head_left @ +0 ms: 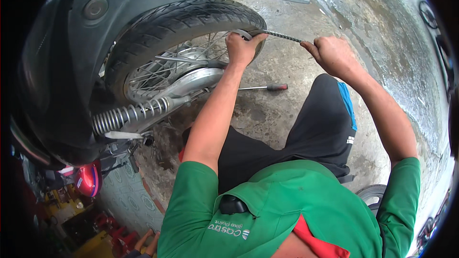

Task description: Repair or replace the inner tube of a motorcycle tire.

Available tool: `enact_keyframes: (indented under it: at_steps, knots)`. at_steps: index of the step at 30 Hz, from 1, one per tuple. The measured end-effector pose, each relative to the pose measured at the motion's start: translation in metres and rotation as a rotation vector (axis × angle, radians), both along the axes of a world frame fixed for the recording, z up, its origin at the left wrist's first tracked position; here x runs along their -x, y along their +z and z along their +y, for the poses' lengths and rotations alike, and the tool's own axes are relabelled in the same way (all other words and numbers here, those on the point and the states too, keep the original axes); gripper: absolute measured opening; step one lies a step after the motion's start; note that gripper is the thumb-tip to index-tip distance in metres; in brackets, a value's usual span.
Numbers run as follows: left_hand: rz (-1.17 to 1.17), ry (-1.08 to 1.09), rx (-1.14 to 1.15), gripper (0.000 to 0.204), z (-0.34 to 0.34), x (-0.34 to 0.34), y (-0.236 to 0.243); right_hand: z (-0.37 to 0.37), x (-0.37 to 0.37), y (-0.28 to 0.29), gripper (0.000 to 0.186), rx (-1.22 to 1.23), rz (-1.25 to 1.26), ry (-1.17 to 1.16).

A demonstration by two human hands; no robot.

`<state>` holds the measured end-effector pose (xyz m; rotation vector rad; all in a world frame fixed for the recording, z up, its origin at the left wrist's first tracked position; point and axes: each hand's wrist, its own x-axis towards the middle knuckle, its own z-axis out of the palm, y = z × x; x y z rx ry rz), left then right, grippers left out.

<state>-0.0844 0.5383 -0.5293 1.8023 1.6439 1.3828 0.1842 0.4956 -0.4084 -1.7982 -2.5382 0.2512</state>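
Observation:
A motorbike's rear wheel stands before me, its black tyre (pixel 162 21) around a spoked rim (pixel 143 79). My left hand (pixel 241 48) grips the tyre's edge at its right side, fingers curled over it and thumb stretched along it. A ribbed metal rod (pixel 283 36), like a tyre lever, runs from beside that thumb to my right hand (pixel 334 55). The right fingers are closed round the rod's outer end. Where the rod's tip meets the tyre, my left hand partly hides it.
Below the wheel, a screwdriver (pixel 276 87) with a red and black handle lies on the stained concrete floor. A coil-spring shock absorber (pixel 131 114) and dark bodywork (pixel 62 67) flank the wheel. At lower left are a red helmet (pixel 88 179) and another person's limbs (pixel 149 241).

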Motion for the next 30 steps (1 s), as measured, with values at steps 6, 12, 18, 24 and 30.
enact_keyframes:
  at_steps: [6,12,18,24,30]
  knots:
    - [0.108,-0.052,0.105,0.044,-0.001,-0.005,-0.001,0.009,-0.014,-0.020,0.066,0.088,0.069,-0.023]
    - [0.107,0.075,-0.031,0.047,-0.005,-0.005,-0.014,0.034,-0.016,-0.052,0.068,-0.001,0.067,0.066]
    - [0.141,0.197,-0.046,0.046,-0.009,-0.022,-0.032,0.072,-0.030,-0.100,0.068,-0.028,0.096,0.192]
    - [0.211,0.143,0.056,0.047,-0.009,-0.007,-0.053,0.059,-0.009,-0.115,0.071,0.119,0.145,0.097]
    - [0.286,0.161,0.099,0.046,-0.003,-0.012,-0.066,0.093,-0.022,-0.152,0.074,0.090,0.212,0.228]
